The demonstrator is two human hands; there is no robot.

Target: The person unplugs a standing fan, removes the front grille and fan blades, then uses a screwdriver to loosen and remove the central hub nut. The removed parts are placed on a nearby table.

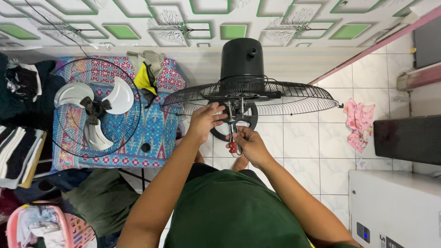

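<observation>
Hands meet at the hub of the black fan cage (285, 98), which lies nearly flat in front of you over the tiled floor (312, 151), with the black motor housing (242, 59) rising behind it toward the wall. Your right hand (250, 144) is clenched around the red handle of a screwdriver (233, 138); its shaft runs up and away from you, so the long axis points from your chest toward the hub, with the tip at the underside of the cage centre. Your left hand (204, 120) sits just left of that shaft, fingers (216, 111) curled against the cage rim near the hub; you cannot tell from here whether they pinch a small part or only steady the wire. Both hands are close to the hub, the left slightly higher and nearer the cage, the right lower and nearer your body.

Well apart on your left, the other cage half (94, 108) lies on a patterned blue and pink mattress (156, 133), with the white fan blades (92, 108) resting inside it. A pink laundry basket (46, 227) stands at the lower left, and a pink garment (359, 123) lies on the floor to the right of the cage.
</observation>
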